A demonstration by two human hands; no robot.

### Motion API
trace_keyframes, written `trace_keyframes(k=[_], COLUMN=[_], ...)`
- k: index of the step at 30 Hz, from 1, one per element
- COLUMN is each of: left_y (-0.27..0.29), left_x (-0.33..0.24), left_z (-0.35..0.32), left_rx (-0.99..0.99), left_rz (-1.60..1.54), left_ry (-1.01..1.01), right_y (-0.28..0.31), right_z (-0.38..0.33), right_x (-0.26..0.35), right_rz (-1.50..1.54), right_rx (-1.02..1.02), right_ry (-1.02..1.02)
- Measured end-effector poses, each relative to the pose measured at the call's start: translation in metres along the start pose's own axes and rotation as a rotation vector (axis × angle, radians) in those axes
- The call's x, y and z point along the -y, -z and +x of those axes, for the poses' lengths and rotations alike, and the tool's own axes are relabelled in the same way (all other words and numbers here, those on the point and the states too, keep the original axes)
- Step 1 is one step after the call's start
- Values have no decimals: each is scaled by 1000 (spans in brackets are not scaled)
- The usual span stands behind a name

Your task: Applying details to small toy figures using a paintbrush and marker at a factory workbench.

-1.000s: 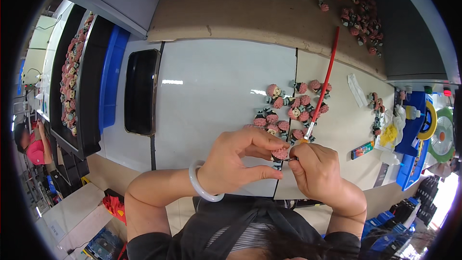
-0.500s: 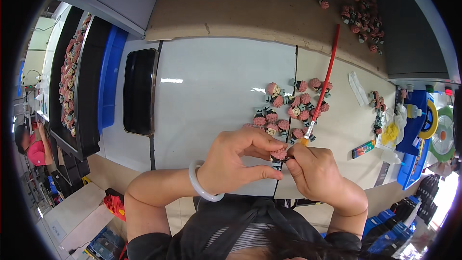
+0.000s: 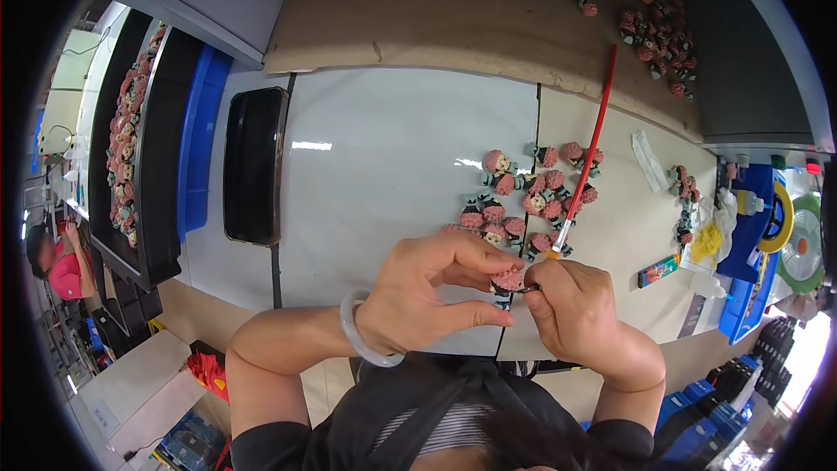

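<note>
A small figurine (image 3: pixel 506 279) with pink curly hair and a dark body is pinched between the fingertips of my left hand (image 3: pixel 427 288), which wears a pale bangle. Close against its right side, my right hand (image 3: pixel 571 301) has thumb and forefinger pressed together on a small dark piece that reaches toward the figurine. What that piece is cannot be made out. Just beyond my right knuckles lies the bristle end of a red-handled paintbrush (image 3: pixel 595 135). Several similar figurines (image 3: pixel 540 196) are clustered on the table ahead of my hands.
A dark phone (image 3: pixel 253 166) lies at the left of the white tabletop (image 3: pixel 384 157). Beyond it stands a black tray (image 3: pixel 157 157) of figurines. More figurines (image 3: pixel 654 26) rest on the brown shelf board (image 3: pixel 418 9). At right are a small box (image 3: pixel 658 270) and a blue tape dispenser (image 3: pixel 754 227).
My right hand has shifted slightly to the right, and the dark piece between its fingers shows a little more. My left hand and the figurine have barely moved.
</note>
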State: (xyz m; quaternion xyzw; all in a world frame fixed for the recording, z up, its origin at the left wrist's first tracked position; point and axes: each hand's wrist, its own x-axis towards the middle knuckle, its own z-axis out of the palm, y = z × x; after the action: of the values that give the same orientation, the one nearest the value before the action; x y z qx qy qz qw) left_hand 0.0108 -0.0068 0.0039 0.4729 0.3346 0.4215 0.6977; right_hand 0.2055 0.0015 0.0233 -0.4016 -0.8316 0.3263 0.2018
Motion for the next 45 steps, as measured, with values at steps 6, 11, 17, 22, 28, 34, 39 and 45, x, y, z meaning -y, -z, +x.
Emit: trace_keyframes(k=[6,11,17,22,28,34,39,45], left_y=[0,-1,0,0,0,-1,0,0], left_x=[3,4,4,4,2,1,4,6], left_z=[0,0,-2,0,0,0,-1,2], left_rx=[-6,-20,-10,-10,-21,-34,-28,1], left_rz=[-36,-39,-3,25,51,30,105,70], left_ry=[15,8,15,-6,-23,30,-18,-23], right_y=[0,-2,4,9,6,3,-3,8], right_z=[0,-2,0,2,0,0,-1,1], right_x=[-1,0,3,2,1,1,-5,2], right_rz=[9,-38,-7,189,-8,-36,-33,82], right_rx=[28,20,150,210,16,55,49,144], right_ry=[-19,-26,-97,-184,0,-39,-2,-121])
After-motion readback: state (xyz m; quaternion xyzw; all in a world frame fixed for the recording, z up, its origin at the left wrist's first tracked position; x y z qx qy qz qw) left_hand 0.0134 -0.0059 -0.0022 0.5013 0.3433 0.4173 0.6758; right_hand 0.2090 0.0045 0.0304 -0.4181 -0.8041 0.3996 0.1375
